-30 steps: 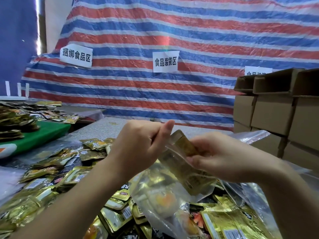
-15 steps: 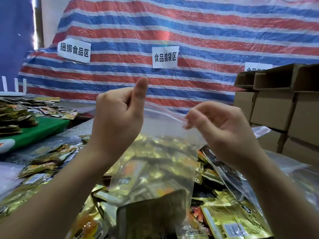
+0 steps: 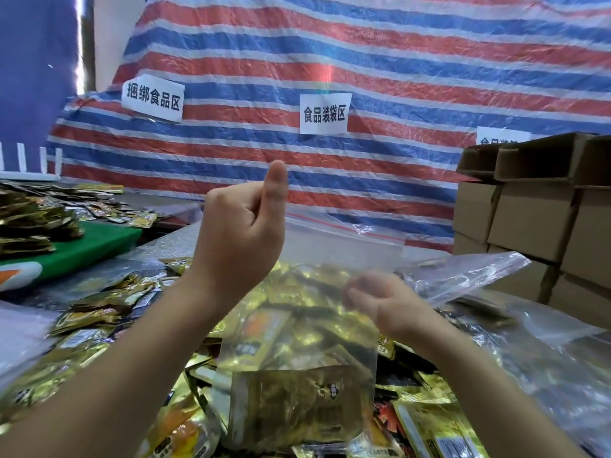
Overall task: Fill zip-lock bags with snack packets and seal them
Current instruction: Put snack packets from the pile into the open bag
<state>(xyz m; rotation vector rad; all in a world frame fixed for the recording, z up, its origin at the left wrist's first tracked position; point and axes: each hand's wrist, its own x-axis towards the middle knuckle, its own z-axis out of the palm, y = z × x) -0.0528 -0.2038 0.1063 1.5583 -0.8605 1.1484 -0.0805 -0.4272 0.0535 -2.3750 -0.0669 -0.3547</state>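
Zip-lock bag (image 3: 334, 246) clear glossy plastic; snack packets (image 3: 297, 404) shiny, probably foil.

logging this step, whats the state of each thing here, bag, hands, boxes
zip-lock bag: held up, gold packets inside, red zip strip looks flat
left hand: grip on the bag's top left corner, thumb up
right hand: blurred, behind the bag, grip unclear
cardboard boxes: stacked, top ones open

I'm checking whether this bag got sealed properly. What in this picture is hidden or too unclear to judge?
All in the head view:
- Zip strip: its left end is hidden behind the left hand; whether it is pressed shut is too fine to tell.
- Right hand: blurred, seen through the zip-lock bag, so its grip is unclear.
- Third wall sign: cut off by the cardboard boxes.
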